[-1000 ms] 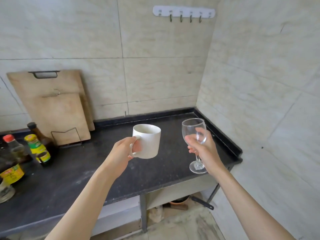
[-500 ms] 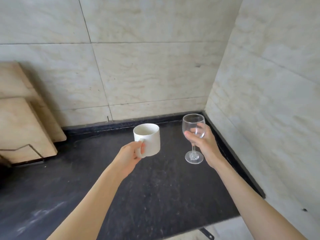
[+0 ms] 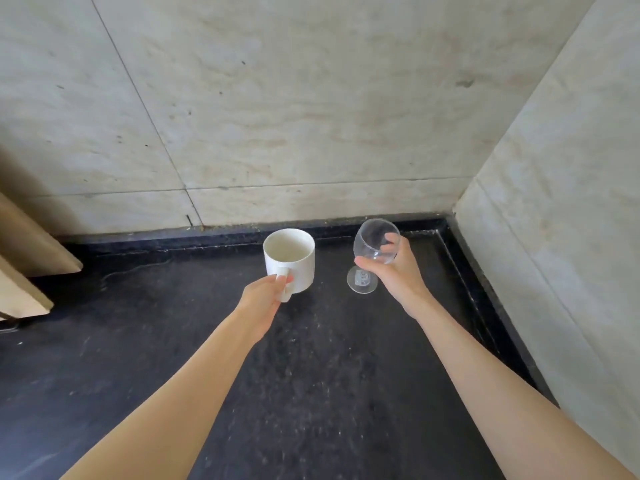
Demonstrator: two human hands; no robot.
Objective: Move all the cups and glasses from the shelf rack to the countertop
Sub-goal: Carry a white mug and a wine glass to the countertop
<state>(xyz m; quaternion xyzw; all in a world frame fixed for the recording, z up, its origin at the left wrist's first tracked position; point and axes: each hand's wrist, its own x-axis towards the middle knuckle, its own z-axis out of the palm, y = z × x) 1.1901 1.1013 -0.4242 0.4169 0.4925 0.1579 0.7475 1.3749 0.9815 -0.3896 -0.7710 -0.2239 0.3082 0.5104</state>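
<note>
At nine o'clock, wooden cutting boards [image 3: 24, 258] lean on the tiled wall. The left hand [image 3: 262, 299] reaches forward, fingers pinched on the handle of the white mug [image 3: 290, 259], upright over the black countertop [image 3: 329, 375]. At two o'clock, the right hand [image 3: 394, 271] wraps the wine glass [image 3: 372, 252] bowl; whether either touches down is unclear.

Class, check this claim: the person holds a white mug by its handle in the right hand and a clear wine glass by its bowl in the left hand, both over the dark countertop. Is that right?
Not quite: the hands are swapped. The head view shows the left hand holding the white mug by its handle and the right hand gripping the wine glass by its bowl, both over the dark countertop.
</note>
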